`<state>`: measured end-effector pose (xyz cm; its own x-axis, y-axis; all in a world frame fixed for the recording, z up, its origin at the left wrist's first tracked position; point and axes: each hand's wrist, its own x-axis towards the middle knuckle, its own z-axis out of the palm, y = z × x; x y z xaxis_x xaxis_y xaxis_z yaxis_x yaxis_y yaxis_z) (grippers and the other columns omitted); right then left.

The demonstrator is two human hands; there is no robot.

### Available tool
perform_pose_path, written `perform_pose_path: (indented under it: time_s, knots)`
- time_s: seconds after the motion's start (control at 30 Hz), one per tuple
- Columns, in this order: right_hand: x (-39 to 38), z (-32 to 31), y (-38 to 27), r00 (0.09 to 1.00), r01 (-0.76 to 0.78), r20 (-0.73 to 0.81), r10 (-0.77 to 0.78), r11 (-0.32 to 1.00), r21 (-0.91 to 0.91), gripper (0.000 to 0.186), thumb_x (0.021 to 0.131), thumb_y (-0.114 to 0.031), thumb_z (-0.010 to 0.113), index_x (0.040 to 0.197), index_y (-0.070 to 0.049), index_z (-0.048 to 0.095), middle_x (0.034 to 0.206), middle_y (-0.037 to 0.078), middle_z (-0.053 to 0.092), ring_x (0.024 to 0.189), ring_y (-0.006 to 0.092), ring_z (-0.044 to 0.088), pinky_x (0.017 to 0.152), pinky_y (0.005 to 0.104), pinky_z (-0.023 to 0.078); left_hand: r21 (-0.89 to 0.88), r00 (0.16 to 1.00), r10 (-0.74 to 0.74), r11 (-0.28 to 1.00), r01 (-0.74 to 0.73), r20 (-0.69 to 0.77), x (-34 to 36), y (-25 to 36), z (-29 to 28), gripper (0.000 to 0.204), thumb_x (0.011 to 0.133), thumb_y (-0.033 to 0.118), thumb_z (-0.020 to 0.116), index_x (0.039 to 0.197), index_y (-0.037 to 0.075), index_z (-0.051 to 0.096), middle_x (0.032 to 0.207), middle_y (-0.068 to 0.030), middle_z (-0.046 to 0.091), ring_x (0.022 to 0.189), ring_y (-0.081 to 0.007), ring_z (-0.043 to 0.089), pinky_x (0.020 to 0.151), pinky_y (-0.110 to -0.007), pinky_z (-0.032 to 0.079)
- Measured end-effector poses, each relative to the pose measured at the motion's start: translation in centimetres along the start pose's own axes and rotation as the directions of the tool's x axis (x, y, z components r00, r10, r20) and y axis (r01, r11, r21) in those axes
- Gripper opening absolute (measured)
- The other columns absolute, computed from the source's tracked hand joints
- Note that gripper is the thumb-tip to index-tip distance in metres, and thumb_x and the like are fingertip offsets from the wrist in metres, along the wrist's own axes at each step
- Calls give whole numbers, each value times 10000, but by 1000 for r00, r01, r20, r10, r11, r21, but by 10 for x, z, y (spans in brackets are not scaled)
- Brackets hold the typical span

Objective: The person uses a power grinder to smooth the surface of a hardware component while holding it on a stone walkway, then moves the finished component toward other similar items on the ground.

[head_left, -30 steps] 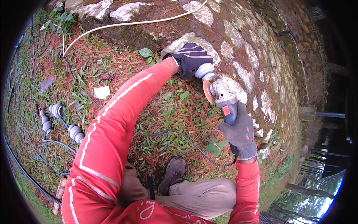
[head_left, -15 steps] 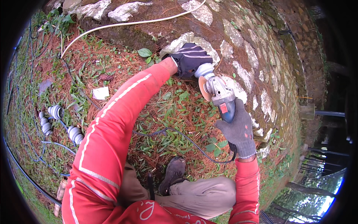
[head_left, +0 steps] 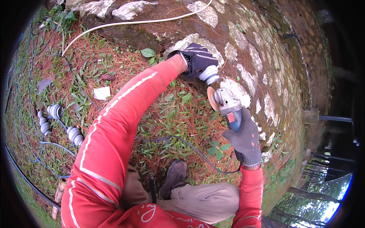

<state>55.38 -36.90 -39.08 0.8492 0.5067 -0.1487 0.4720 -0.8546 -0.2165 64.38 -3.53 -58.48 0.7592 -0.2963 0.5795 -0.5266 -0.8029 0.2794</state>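
Right now, a pale grey ribbed piece [head_left: 209,75], its upper end hidden by a glove, sits slightly above and right of the centre of the frame, tilted so that its narrow lower end points down and to the right. The left hand [head_left: 195,61], in a dark glove with light stripes, is closed around that upper end, its fingers curled over. Just below, an angle grinder [head_left: 230,108] carries an orange-brown disc [head_left: 212,99], whose upper edge lies very near the piece's lower end, with a narrow gap seeming to show between them. The right hand [head_left: 244,140], in a grey knitted glove, is wrapped around the grinder's blue-and-black body, right of centre, the thumb along its left side. From near that wrist a dark cord [head_left: 201,155] runs leftward over the grass. Behind the left hand, a mossy stone wall [head_left: 249,76] fills the top and right of the frame, and a cream cable [head_left: 133,23] curves across the upper left. Further out, a white paper scrap [head_left: 102,93] lies left of centre, and three more ribbed pieces [head_left: 75,135] lie at the left, near a blue-grey tube [head_left: 61,146]. At the lower centre, a dark boot [head_left: 174,176] rests on the ground beside beige trousers [head_left: 207,198].
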Motion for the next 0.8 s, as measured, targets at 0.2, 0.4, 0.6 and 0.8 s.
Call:
perform_pose_path:
  time_s: [0.2,0.4,0.6,0.8]
  knots:
    - [9,6,0,1000,1,-13,-1,1000,-14,630,779,-256,910,1294,-38,620,1069,313,783,1027,588,759,850,622,614,-2,1000,-2,1000,2,14,-2,1,-3,591,816,245,859,1391,221,729,1219,-108,753,1184,-389,744,1009,-542,573]
    - [13,9,0,998,51,-37,-51,999,5,603,783,-236,906,1273,-35,618,1039,298,776,999,575,764,851,608,619,-5,1000,-2,1000,2,25,-2,2,-3,597,816,242,859,1398,220,728,1225,-108,752,1189,-390,742,1016,-540,572]
    - [17,10,-5,999,44,-23,-43,999,19,659,779,-216,916,1340,-35,621,1080,287,788,1020,555,778,872,583,627,-5,1000,0,1000,0,30,-2,2,-2,604,816,239,859,1405,219,728,1231,-109,751,1195,-390,740,1023,-539,571]
    - [20,9,-7,1000,-25,13,25,1000,7,781,754,-190,951,1453,-35,638,1178,270,814,1097,511,801,952,535,637,-7,999,-9,1000,9,47,-2,1,-2,610,816,236,859,1412,219,727,1238,-109,750,1201,-390,737,1030,-538,570]
